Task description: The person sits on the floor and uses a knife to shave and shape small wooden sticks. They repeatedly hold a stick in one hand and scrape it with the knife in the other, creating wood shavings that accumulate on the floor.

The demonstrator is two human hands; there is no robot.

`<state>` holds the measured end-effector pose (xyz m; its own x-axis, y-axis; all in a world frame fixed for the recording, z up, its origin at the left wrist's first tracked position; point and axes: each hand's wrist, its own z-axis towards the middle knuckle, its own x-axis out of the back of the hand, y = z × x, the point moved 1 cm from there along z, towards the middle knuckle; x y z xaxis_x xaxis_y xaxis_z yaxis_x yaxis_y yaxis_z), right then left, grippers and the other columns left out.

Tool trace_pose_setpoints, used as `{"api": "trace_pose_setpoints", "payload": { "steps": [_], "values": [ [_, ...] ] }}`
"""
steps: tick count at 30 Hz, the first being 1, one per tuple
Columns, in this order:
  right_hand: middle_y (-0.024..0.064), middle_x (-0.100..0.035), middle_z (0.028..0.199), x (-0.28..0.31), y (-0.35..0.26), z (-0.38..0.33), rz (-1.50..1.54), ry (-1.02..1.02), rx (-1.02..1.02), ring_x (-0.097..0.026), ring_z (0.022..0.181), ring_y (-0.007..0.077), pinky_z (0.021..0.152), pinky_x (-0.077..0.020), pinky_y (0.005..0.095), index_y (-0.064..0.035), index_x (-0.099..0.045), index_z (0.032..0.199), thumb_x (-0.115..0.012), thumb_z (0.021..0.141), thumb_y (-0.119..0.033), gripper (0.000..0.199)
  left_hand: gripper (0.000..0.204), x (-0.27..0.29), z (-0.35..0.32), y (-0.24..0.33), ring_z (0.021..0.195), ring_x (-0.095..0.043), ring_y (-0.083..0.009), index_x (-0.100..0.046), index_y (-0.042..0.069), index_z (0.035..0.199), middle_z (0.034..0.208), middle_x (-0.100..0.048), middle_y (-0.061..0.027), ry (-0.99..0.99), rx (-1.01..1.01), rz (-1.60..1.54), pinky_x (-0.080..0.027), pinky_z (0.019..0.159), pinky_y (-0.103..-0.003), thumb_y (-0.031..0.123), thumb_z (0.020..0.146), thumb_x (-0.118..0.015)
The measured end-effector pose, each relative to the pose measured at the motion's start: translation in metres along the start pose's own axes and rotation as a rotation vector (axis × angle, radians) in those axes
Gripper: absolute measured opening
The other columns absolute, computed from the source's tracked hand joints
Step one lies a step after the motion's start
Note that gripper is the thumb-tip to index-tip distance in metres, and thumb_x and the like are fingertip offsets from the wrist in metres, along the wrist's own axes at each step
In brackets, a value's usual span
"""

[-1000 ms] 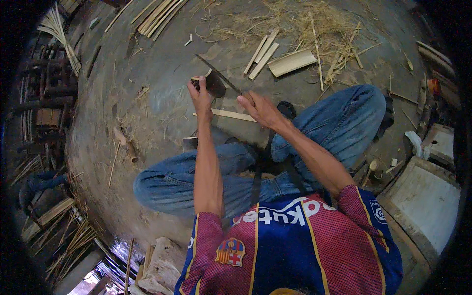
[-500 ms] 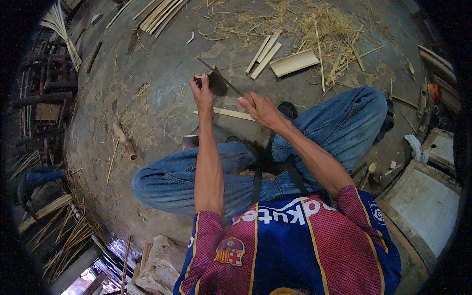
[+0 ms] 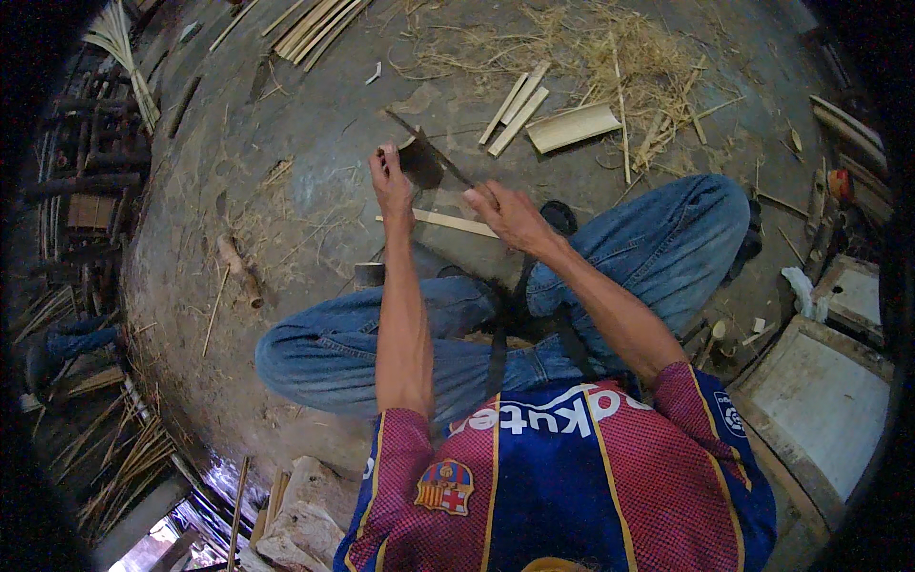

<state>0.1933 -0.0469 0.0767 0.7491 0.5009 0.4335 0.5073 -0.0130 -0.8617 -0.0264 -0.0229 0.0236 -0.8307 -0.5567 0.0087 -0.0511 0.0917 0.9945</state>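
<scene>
Left hand [image 3: 391,186] clamped on dark bamboo piece [image 3: 426,170], ahead of folded legs [image 3: 658,243]. Right hand [image 3: 510,217] closed round knife [image 3: 429,146], blade along piece's upper right side; contact unclear.

The stained grey floor [image 3: 315,114] lies in dim light.

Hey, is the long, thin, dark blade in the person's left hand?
No, the right hand holds the long, thin, dark blade, while the left hand holds a dark, curved, bamboo-like piece.
</scene>
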Motion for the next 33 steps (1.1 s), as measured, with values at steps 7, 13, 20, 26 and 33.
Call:
{"api": "trace_pose_setpoints", "payload": {
  "steps": [7,13,20,26,33],
  "values": [
    [0.0216,-0.057,0.075,0.002,-0.001,0.006,-0.002,-0.002,-0.015,-0.055,0.07,0.0336,0.066,-0.0433,0.0431,0.0028,-0.054,0.089,-0.05,0.098,-0.045,0.049,0.039,0.003,0.005,-0.009,0.104,-0.051,-0.0145,-0.055,0.003,0.119,0.113,-0.058,-0.005,0.004,-0.052,0.008,-0.04,0.089,-0.028,0.037,0.102,-0.048],
    [0.0243,-0.058,0.075,-0.001,0.003,0.006,-0.003,0.06,0.074,-0.057,0.073,0.0412,0.066,-0.0432,0.0464,0.0034,-0.055,0.092,-0.05,0.097,-0.046,0.05,0.04,0.004,0.005,-0.007,0.109,-0.052,-0.0164,-0.054,0.002,0.123,0.116,-0.058,-0.0063,-0.028,-0.031,0.001,-0.039,0.095,-0.03,0.036,0.102,-0.048],
    [0.0228,-0.061,0.078,0.0,0.001,0.007,-0.046,0.015,0.037,-0.059,0.075,0.043,0.067,-0.0451,0.0491,-0.0004,-0.057,0.093,-0.05,0.097,-0.047,0.048,0.042,0.001,0.0,0.003,0.117,-0.052,-0.0184,-0.052,0.001,0.127,0.123,-0.058,-0.0097,-0.013,-0.015,0.026,-0.039,0.098,-0.03,0.035,0.102,-0.048],
    [0.0148,-0.054,0.068,0.01,-0.034,-0.003,0.178,0.119,0.123,-0.053,0.065,0.0268,0.061,-0.0425,0.0423,0.0009,-0.055,0.09,-0.051,0.096,-0.05,0.051,0.046,0.007,0.0,0.0,0.122,-0.05,-0.0221,-0.049,0.0,0.132,0.129,-0.055,-0.0132,-0.019,-0.096,0.042,-0.036,0.103,-0.032,0.034,0.102,-0.048],
    [0.013,-0.052,0.065,-0.007,0.015,0.011,0.011,0.142,0.212,-0.051,0.06,0.0217,0.057,-0.0414,0.041,0.0008,-0.056,0.087,-0.052,0.094,-0.055,0.057,0.066,0.001,-0.008,-0.011,0.137,-0.031,-0.0313,-0.022,0.005,0.147,0.15,-0.03,-0.0191,0.077,-0.138,0.083,-0.028,0.11,-0.039,0.035,0.098,-0.055]
  ]
}}
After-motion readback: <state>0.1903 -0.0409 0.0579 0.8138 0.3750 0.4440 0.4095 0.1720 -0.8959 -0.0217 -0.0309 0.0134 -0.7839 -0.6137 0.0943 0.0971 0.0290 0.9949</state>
